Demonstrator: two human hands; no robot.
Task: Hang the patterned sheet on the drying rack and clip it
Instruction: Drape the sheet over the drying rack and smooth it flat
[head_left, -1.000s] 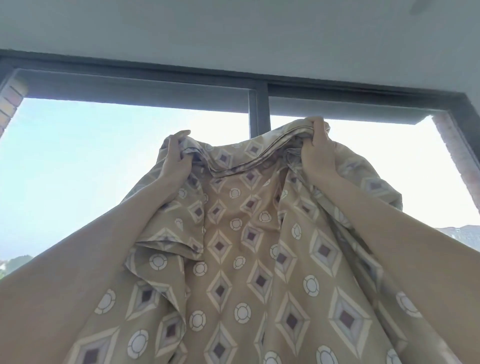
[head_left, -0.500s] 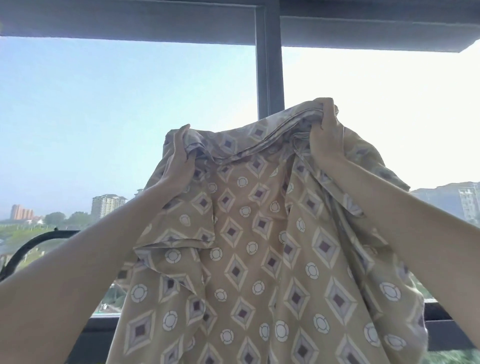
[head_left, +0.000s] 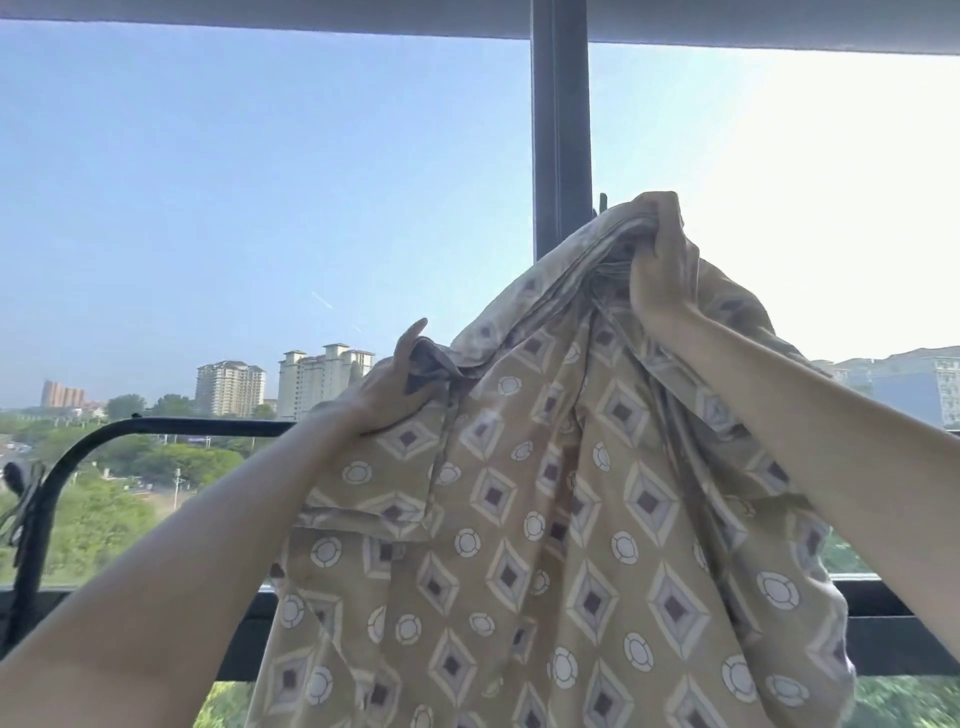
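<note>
A tan sheet (head_left: 545, 519) patterned with purple diamonds and white rings hangs bunched in front of me, raised against the window. My left hand (head_left: 395, 384) grips a gathered fold of its upper edge, lower and to the left. My right hand (head_left: 660, 260) grips the bunched top edge higher up, beside the window post. The black bar of the drying rack (head_left: 171, 427) curves from the lower left to behind my left hand; the sheet hides the rest of the rack. Whether the sheet touches the bar cannot be told.
A dark clip (head_left: 23, 499) hangs on the rack's curved left end. A dark vertical window post (head_left: 561, 130) stands behind the sheet. A black railing (head_left: 883, 613) runs along the bottom. Beyond the glass are trees and tower blocks.
The view has tilted down, bringing the rack bar and skyline into sight. My left hand has dropped lower than my right, so the sheet's top edge now slopes down to the left.
</note>
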